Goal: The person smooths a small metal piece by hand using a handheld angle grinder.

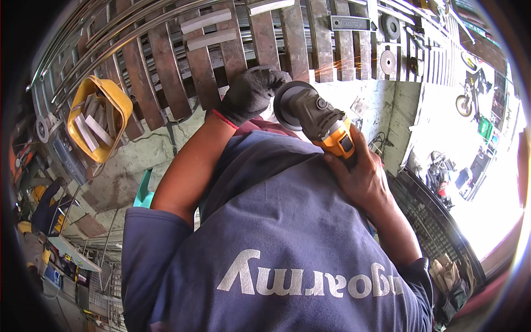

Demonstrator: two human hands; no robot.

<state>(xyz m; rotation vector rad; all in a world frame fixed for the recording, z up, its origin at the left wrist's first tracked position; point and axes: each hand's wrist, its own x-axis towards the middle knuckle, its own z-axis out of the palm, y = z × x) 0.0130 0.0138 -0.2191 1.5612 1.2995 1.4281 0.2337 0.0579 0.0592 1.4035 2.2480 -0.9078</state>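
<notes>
My right hand (362, 176), bare, is closed round the body of a yellow and black angle grinder (321, 117). The grinder's dark disc (286, 105) stands tilted in front of my left hand (251, 95), which wears a black glove with a red cuff. The gloved fingers are curled close beside the disc, and whatever they grip is hidden. Orange sparks (344, 67) stream off to the right across the slatted metal bench (263, 41).
Light-coloured short bars (206, 21) lie on the slats ahead. A yellow container (123, 98) with several cut bars stands at the left. Toward the right are a loose disc (388, 62), a black wheel (390, 26) and a grey flat bar-shaped tool (349, 23). Long rods (105, 52) run along the far left.
</notes>
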